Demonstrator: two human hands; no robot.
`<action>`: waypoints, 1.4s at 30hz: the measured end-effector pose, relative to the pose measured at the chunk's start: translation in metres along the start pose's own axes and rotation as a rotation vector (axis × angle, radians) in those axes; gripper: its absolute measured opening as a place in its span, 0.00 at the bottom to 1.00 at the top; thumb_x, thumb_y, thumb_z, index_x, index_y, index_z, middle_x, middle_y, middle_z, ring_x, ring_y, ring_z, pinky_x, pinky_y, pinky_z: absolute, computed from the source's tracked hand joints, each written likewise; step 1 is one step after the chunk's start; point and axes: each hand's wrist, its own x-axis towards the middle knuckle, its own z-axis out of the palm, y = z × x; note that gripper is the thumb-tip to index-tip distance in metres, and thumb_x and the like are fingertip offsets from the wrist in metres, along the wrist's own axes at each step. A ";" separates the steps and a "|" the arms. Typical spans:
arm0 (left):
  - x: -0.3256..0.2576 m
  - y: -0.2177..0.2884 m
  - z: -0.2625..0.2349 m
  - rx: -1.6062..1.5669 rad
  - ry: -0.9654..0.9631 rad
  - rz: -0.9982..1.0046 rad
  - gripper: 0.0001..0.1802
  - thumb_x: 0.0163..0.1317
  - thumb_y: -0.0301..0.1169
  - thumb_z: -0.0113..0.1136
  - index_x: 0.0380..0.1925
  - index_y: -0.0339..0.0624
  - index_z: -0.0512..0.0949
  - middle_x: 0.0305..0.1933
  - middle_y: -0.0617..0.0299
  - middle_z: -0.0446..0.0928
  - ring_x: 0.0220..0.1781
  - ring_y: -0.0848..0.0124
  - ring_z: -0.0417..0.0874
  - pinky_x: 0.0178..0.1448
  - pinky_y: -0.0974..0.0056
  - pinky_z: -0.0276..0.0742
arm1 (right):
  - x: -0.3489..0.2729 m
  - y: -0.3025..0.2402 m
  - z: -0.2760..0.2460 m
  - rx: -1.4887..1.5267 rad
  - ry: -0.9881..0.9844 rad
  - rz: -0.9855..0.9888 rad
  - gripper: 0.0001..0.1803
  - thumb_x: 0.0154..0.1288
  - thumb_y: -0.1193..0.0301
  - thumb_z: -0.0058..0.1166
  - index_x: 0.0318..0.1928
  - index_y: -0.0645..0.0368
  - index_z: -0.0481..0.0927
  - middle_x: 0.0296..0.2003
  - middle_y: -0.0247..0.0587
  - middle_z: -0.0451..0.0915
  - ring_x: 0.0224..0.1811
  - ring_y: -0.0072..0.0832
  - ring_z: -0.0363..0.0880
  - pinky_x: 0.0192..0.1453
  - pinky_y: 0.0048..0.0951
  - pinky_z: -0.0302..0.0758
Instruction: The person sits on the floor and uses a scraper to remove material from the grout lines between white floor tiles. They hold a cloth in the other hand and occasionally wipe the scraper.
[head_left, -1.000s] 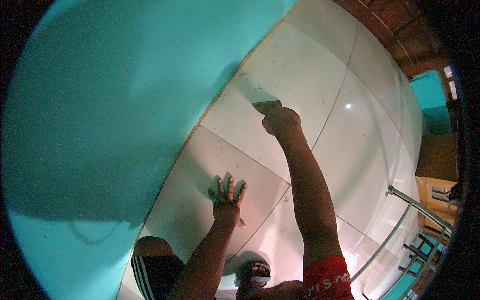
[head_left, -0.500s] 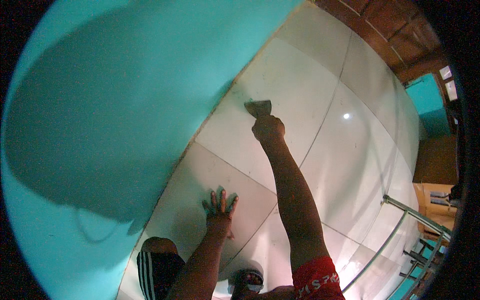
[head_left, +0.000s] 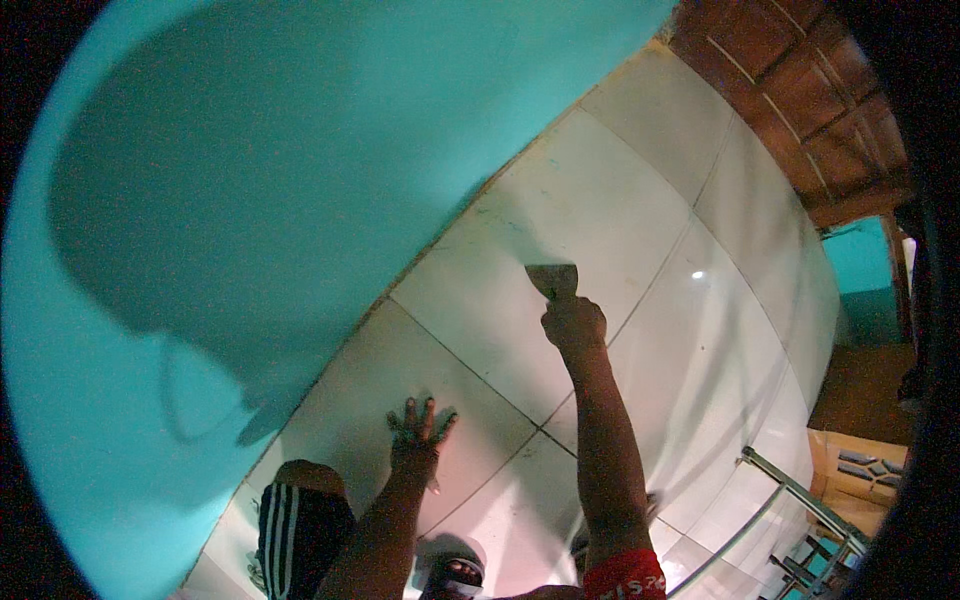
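My right hand [head_left: 574, 325] is closed round the handle of a wide-bladed putty knife [head_left: 553, 279], with the arm stretched forward over the pale floor tiles [head_left: 500, 370]. Its dark blade points away from me; whether it touches the tile I cannot tell. Faint greenish smudges mark the floor beyond the blade, near the wall. Lower down and to the left, my left hand [head_left: 421, 440] rests on a tile with its fingers spread and nothing in it.
A turquoise wall [head_left: 330, 200] runs along the left, bearing a large shadow. At the far right stands a brown panelled wooden door [head_left: 790, 90]. A metal frame [head_left: 790, 490] rises at the lower right. My knee and sandalled foot [head_left: 460, 572] are at the bottom.
My right hand has drawn the putty knife back toward me, away from the smudges by the wall. My left hand stays spread on the floor while the view has shifted.
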 end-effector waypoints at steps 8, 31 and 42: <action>0.000 -0.001 0.011 0.015 0.077 0.006 0.85 0.16 0.57 0.84 0.78 0.65 0.39 0.81 0.41 0.30 0.79 0.31 0.33 0.70 0.18 0.39 | 0.018 0.004 -0.026 0.105 0.093 -0.051 0.18 0.61 0.64 0.50 0.51 0.51 0.81 0.39 0.48 0.86 0.43 0.45 0.86 0.47 0.45 0.82; -0.003 -0.003 0.000 -0.091 0.076 0.010 0.84 0.12 0.51 0.86 0.77 0.65 0.46 0.82 0.46 0.38 0.79 0.33 0.37 0.72 0.21 0.36 | 0.072 -0.008 -0.021 0.021 -0.009 -0.181 0.21 0.65 0.65 0.43 0.57 0.55 0.74 0.25 0.46 0.83 0.28 0.39 0.85 0.38 0.42 0.81; 0.016 0.000 0.035 -0.094 0.455 -0.024 0.82 0.13 0.47 0.87 0.76 0.70 0.49 0.81 0.51 0.44 0.80 0.38 0.41 0.72 0.22 0.41 | 0.213 -0.022 -0.073 0.327 -0.154 0.007 0.11 0.60 0.60 0.59 0.36 0.52 0.78 0.26 0.40 0.77 0.21 0.30 0.75 0.24 0.36 0.74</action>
